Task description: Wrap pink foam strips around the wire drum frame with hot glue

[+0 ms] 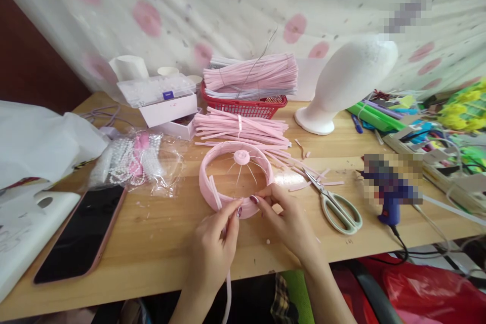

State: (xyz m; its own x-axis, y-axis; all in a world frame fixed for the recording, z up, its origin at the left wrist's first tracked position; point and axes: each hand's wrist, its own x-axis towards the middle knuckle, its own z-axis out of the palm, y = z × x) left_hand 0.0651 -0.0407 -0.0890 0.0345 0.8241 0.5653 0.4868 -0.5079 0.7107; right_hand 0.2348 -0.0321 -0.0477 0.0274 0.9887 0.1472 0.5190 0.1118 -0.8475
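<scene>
A wide pink fabric-like ring (207,195) rests on the wooden table in front of me, with a small pink disc (241,157) and thin wires radiating from it inside the far edge. At the ring's near side, my left hand (214,233) has thumb and forefinger pinched together on a pale pink strip (228,291), whose end hangs down past the table edge. Opposite it, my right hand (284,215) pinches the ring's near rim between thumb and forefinger. The exact spot under the fingertips is partly hidden.
Scissors (339,212) and a blue-handled, partly blurred tool (391,207) lie to the right. Behind are pink strip bundles (243,129), a red basket (246,106) and a white foam head (341,81). Bagged beads (132,159) and a phone (81,233) lie left.
</scene>
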